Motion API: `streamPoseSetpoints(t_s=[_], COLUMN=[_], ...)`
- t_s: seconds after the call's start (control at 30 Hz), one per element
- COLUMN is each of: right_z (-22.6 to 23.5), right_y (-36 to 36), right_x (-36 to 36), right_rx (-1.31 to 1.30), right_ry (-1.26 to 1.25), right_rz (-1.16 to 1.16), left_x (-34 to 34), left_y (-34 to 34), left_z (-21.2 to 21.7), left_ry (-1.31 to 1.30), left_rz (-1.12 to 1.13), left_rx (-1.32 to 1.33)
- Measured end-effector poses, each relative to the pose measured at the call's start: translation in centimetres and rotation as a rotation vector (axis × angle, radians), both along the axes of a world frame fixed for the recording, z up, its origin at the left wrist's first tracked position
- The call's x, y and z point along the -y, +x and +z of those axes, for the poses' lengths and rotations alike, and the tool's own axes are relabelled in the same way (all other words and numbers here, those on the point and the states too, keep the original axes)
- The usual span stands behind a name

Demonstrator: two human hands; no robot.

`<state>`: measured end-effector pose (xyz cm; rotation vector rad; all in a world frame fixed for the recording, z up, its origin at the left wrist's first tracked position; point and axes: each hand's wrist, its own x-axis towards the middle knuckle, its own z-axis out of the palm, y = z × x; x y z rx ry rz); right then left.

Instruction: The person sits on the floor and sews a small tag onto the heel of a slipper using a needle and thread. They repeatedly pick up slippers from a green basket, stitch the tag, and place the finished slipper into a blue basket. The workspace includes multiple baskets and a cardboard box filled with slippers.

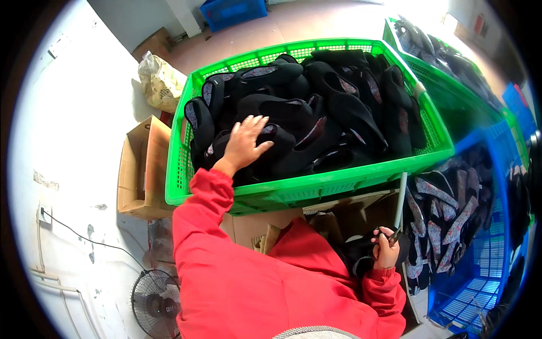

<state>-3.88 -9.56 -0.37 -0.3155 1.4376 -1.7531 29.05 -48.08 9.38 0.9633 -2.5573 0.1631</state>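
A green plastic basket (316,170) in front of me is heaped with black fabric shoe uppers (353,116), some showing a speckled lining. My left hand (245,141) reaches over its near left part, palm down with fingers spread, resting on or just above the uppers; it holds nothing. Lower right, beside my leg, my right hand (386,250) is closed around a small dark tool (397,236), perhaps thread snips, mostly hidden by the fingers. A black piece (359,253) hangs next to that hand; whether the fingers grip it too I cannot tell.
A blue crate (490,248) with speckled lining pieces (446,214) stands at the right, another filled green basket (437,82) behind it. An open cardboard box (148,169), a yellowish sack (160,82) and a fan (157,305) line the left wall. A pale pole (401,200) rises near my right hand.
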Motion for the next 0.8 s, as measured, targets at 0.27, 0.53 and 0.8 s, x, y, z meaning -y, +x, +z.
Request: streamPoseSetpoints(t_s=[0.27, 0.53, 0.8], right_z=[-0.7, -0.8, -1.4], right_y=[0.3, 0.5, 0.4], right_x=[0.3, 0.9, 2.0], right_rx=[-0.117, -0.132, -0.140], right_ry=[-0.014, 0.000, 0.039], right_rz=[0.030, 0.031, 0.049], left_x=[1.7, 2.6, 2.0], left_y=[-1.6, 2.0, 4.9], left_z=[-5.4, -2.8, 1.2], left_ry=[0.294, 0.421, 0.664], left_rz=[-0.065, -0.141, -0.214], left_rx=[0.220, -0.070, 0.114])
